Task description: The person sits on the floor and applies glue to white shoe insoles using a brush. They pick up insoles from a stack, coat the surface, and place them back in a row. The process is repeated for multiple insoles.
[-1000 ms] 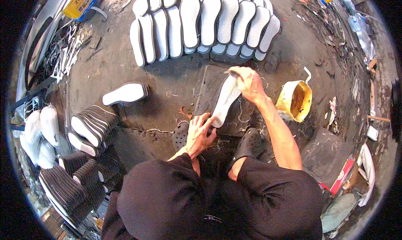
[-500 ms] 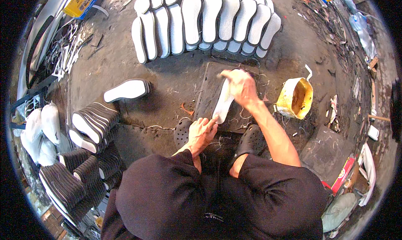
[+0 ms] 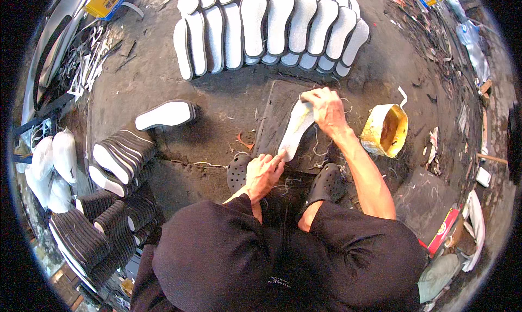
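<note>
White sole (image 3: 297, 128) held between two hands over a dark board (image 3: 272, 108) on the floor (image 3: 212, 140). The sole's long axis runs from close to the board's near edge toward its far edge, leaning rightward. Your left hand (image 3: 265, 175) is at the near end, its forefinger stretched out and touching the sole, the other fingers bunched beside it. Your right hand (image 3: 329, 113) arches over the far end, its fingers curled together. Each hand is nearest its own end: the sole lies ahead and to the right of the left fingers, and back to the left of the right fingers. A yellow pot (image 3: 375, 132) stands beyond the board's right edge, near your right forearm; rows of white soles (image 3: 277, 23) lie past the far edge, and stacked soles (image 3: 117, 154) lie well beyond the left edge.

Your right hand covers part of the sole's far end; you cannot tell whether those fingers pinch the sole or some small thing. The left thumb's grip is hidden, the pot's contents are hard to make out, and the uppermost row of soles is cut off by the frame
</note>
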Motion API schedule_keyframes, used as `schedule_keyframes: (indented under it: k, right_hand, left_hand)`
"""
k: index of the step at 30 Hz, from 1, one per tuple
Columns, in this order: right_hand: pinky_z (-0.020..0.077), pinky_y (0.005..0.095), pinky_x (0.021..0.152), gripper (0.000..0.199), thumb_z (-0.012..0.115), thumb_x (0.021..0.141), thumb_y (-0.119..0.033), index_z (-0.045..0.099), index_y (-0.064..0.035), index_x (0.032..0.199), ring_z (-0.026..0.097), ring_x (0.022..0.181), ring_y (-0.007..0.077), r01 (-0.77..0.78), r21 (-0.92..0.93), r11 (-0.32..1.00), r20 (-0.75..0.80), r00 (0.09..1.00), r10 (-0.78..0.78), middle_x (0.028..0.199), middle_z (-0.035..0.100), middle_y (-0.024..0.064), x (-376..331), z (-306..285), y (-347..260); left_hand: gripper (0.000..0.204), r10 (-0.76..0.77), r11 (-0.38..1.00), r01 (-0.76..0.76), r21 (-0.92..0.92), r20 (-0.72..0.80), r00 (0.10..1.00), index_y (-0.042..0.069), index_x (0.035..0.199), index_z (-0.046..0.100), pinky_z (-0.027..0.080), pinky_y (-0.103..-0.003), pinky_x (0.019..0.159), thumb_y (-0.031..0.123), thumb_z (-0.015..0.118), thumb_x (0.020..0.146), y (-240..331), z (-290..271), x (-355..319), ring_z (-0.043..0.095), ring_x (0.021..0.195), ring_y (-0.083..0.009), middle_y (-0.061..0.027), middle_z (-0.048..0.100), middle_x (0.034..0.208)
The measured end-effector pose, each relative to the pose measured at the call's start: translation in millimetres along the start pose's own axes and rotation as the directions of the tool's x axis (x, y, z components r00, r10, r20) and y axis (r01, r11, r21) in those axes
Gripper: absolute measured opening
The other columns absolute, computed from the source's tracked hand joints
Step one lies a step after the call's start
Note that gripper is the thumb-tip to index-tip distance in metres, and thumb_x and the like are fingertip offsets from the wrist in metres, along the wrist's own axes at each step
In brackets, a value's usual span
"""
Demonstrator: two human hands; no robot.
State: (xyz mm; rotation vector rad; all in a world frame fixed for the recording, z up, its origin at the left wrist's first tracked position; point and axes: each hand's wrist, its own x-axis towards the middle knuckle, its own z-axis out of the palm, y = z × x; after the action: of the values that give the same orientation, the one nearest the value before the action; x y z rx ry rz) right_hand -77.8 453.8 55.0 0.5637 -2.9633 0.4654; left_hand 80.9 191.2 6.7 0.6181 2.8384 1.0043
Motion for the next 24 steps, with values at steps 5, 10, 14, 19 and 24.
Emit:
schedule_keyframes:
  k: [5,10,14,19,24]
  right_hand:
    - [0.0592,0.0479,0.104,0.028,0.069,0.091,-0.015,0.077,-0.0175,0.118,0.076,0.111,0.0325,0.366,0.156,0.918,0.172,0.905,-0.39,0.111,0.078,0.008,-20.5,21.2,-55.7]
    - [0.0581,0.0507,0.099,0.035,0.061,0.097,-0.007,0.079,-0.013,0.126,0.075,0.104,0.0392,-0.169,0.121,0.978,-0.04,0.984,0.175,0.114,0.08,0.0165,-7.8,-3.8,-11.2]
    - [0.0608,0.0507,0.097,0.037,0.058,0.099,-0.004,0.08,-0.0142,0.127,0.075,0.108,0.0389,-0.195,0.157,0.968,-0.09,0.974,0.21,0.113,0.081,0.0156,-28.5,16.8,-22.2]
    - [0.0622,0.0457,0.094,0.039,0.064,0.092,-0.006,0.08,-0.0123,0.127,0.075,0.105,0.0343,-0.013,0.224,0.975,0.026,1.0,0.007,0.115,0.08,0.0133,-65.0,24.3,-69.0]
    - [0.0601,0.0452,0.088,0.041,0.07,0.09,-0.011,0.077,-0.0153,0.13,0.073,0.102,0.0314,0.071,0.214,0.974,0.05,0.995,-0.084,0.113,0.078,0.0088,-89.6,28.7,-90.8]
  left_hand:
    - [0.037,-0.063,0.998,0.062,0.014,0.055,0.997,0.018,0.137,0.078,0.058,-0.046,0.077,0.029,0.075,0.101,-4.7,-1.3,-6.1,0.069,0.085,-0.0299,-0.0068,0.069,0.084]
    - [0.041,0.004,1.0,-0.004,0.011,0.0,1.0,0.017,0.14,0.076,0.057,-0.043,0.074,0.026,0.077,0.1,-2.4,-1.7,-2.0,0.066,0.083,-0.0267,-0.004,0.063,0.082]
    - [0.043,0.007,1.0,-0.008,0.016,0.018,1.0,0.016,0.142,0.074,0.057,-0.043,0.075,0.025,0.076,0.101,-5.9,1.6,-4.6,0.066,0.083,-0.0275,-0.0048,0.064,0.083]
    - [0.045,-0.037,0.999,0.039,-0.017,0.094,0.995,0.014,0.143,0.074,0.06,-0.046,0.081,0.028,0.076,0.1,-3.3,-4.6,-3.2,0.072,0.089,-0.0317,-0.0093,0.072,0.089]
    - [0.036,-0.073,0.993,0.081,-0.086,0.089,0.993,0.015,0.133,0.078,0.061,-0.044,0.082,0.02,0.077,0.097,-8.0,-20.3,-23.5,0.074,0.092,-0.0314,-0.0087,0.077,0.098]
